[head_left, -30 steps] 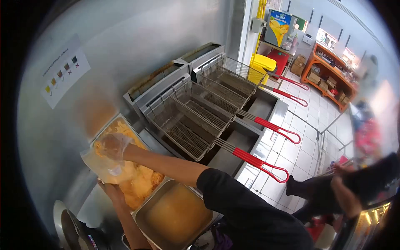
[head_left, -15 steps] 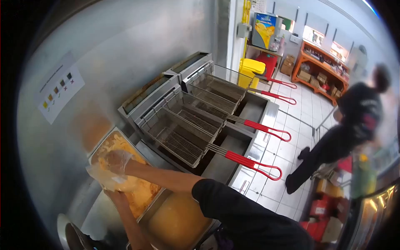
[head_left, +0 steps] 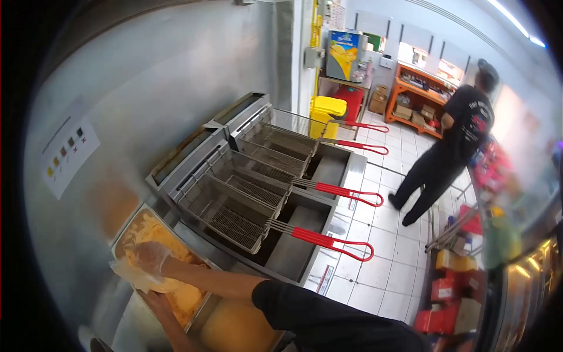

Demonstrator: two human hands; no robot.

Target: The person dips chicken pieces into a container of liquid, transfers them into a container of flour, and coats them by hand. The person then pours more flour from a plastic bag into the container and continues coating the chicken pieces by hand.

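Note:
At the lower left is a metal tray [head_left: 136,212] of orange-yellow, crumbly coating [head_left: 153,230]. My right hand [head_left: 148,258], in a clear plastic glove, reaches across into the tray, its fingers at the coating. Below it my left hand [head_left: 141,284] comes up over the tray's near-left edge, wrapped in loose, cloudy plastic. The two hands sit close together and overlap in this view. Plastic and blur hide the fingers of both, so I cannot tell what they hold.
Beside the tray stands a fryer [head_left: 346,193] with several wire baskets [head_left: 234,226] and red handles [head_left: 314,237] jutting right. A pan of yellowish contents [head_left: 240,325] is near me. A person in black [head_left: 451,141] stands on the tiled floor. Red boxes [head_left: 446,287] lie at right.
The view has swung right, so the fryer and tray appear further left and lower. The person in black has moved away and stands more upright. Both my hands stay over the tray.

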